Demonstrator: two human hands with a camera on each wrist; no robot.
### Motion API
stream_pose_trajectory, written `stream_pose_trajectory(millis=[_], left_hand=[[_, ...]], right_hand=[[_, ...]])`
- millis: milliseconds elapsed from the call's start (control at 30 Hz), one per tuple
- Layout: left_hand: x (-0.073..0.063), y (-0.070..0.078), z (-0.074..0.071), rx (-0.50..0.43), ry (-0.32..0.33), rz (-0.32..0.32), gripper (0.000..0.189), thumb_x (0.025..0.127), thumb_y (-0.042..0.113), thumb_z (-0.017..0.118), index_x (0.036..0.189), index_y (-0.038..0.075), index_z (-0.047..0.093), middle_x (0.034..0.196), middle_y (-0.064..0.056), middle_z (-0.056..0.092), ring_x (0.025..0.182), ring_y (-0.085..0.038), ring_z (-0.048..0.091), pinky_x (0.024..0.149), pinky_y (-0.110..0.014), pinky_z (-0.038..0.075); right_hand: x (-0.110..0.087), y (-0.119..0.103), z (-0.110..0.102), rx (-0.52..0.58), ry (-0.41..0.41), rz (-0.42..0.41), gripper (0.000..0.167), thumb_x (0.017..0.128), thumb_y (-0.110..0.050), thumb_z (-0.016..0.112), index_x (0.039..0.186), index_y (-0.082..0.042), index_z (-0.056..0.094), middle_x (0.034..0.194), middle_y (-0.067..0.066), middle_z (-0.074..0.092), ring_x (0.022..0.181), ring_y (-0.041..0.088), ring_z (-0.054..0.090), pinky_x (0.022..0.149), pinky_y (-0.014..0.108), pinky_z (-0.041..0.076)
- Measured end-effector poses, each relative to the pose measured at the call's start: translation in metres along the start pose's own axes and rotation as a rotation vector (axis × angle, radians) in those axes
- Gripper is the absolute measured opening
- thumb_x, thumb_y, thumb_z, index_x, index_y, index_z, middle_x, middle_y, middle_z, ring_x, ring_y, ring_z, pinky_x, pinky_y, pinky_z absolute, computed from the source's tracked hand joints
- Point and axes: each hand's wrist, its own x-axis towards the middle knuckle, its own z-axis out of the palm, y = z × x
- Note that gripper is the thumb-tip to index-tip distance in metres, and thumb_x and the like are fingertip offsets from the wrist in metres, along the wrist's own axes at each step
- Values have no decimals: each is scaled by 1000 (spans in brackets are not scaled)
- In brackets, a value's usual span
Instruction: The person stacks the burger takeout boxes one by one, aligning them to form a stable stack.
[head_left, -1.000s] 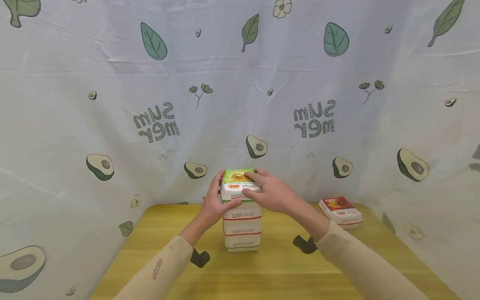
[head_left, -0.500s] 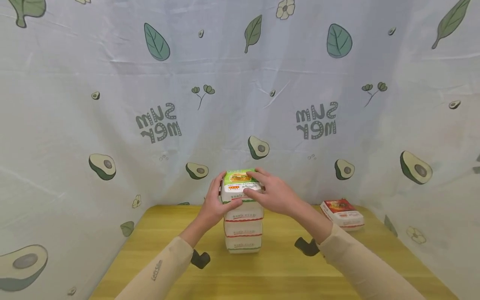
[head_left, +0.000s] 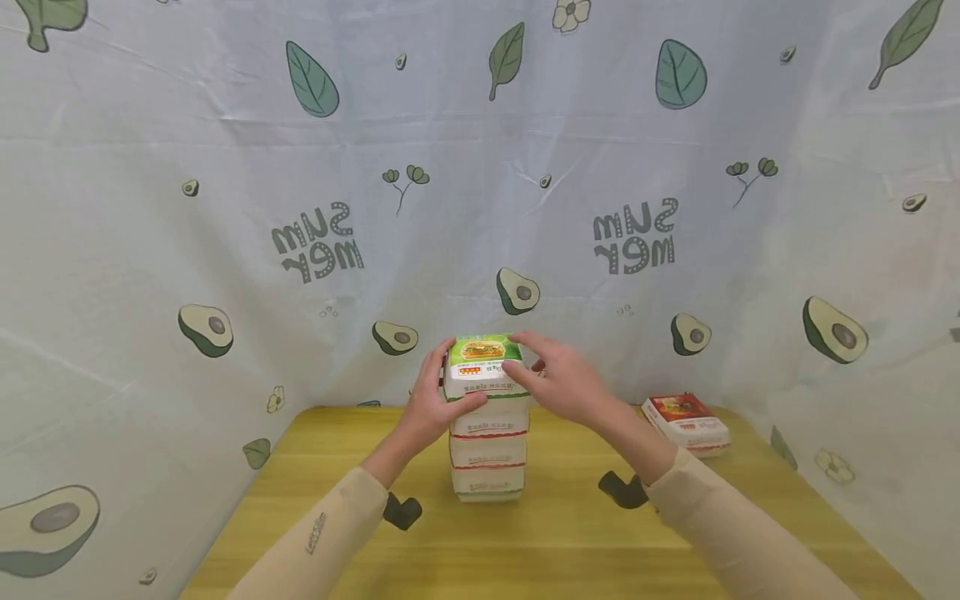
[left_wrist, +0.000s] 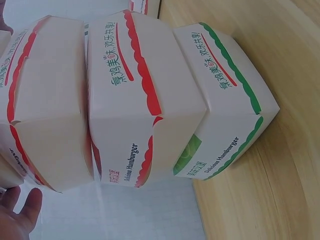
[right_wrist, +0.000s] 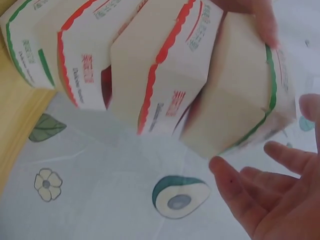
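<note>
at the near edge of the view, two pale sleeves, the left sleeve [head_left: 315, 533] bearing dark lettering, extend inward over the work surface. ahead of the left sleeve, the left hand [head_left: 429, 408] grips the top box [head_left: 478, 371] of a stack: its fingers lie along the left side and its thumb lies across the front. at the opposite side, the right hand [head_left: 566, 383] is positioned beside the same box, with its fingers spread apart; one fingertip is at a lower corner of the box, and contact cannot be confirmed. the stack consists of four white hamburger boxes, set one upon another near the middle of the wooden table [head_left: 570, 533]. the bottom box [head_left: 487, 482] has a green scalloped band; the second box [head_left: 487, 452] and the third box [head_left: 489, 423] have red bands; the top box has a green band and a green lid panel printed with a hamburger. toward the right rear of the table, a separate box [head_left: 686, 423] with a red lid panel stands well apart from the stack. behind the table hangs a pale curtain [head_left: 450, 250] printed with avocados, leaves and mirrored lettering.
</note>
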Motion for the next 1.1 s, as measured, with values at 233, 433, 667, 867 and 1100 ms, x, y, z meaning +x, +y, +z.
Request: stream_pose_trajectory(millis=[233, 433, 667, 867, 1100], left_hand=[[2, 2, -1, -4, -1, -4, 98, 83, 42, 82, 159, 27, 23, 152, -4, 33, 116, -28, 51, 87, -37, 52], [2, -1, 0, -11, -14, -25, 99, 82, 45, 82, 159, 29, 23, 150, -2, 34, 117, -26, 52, 87, -36, 54], [1, -2, 0, -21, 0, -22, 96, 83, 38, 82, 159, 30, 23, 152, -2, 34, 116, -29, 52, 85, -37, 54], [1, -2, 0, -14, -2, -28, 96, 82, 41, 82, 158, 31, 24, 148, 0, 36, 115, -28, 52, 84, -36, 55], [3, -1, 0, -11, -1, -21, 97, 81, 44, 82, 158, 29, 25, 149, -1, 36, 115, -27, 52, 86, -37, 54]], right_hand=[[-6, 32, -13, 14, 145, -5, 47, 100, -41, 60, 139, -15, 59, 137, 9, 63, 110, 30, 65, 83, 48, 56], [-14, 76, -17, 25, 176, 25, 46, 102, -39, 57, 138, -11, 59, 140, 13, 60, 116, 34, 61, 91, 53, 53], [-27, 129, -27, 45, 139, 107, 50, 104, -41, 53, 143, -8, 53, 148, 18, 50, 126, 42, 53, 99, 61, 46], [-43, 181, -25, 50, 131, 170, 52, 104, -38, 54, 143, -3, 51, 150, 25, 44, 129, 49, 47, 101, 66, 41], [-59, 222, -23, 44, 135, 227, 55, 104, -34, 55, 142, 5, 48, 148, 32, 43, 136, 52, 37, 106, 69, 33]])
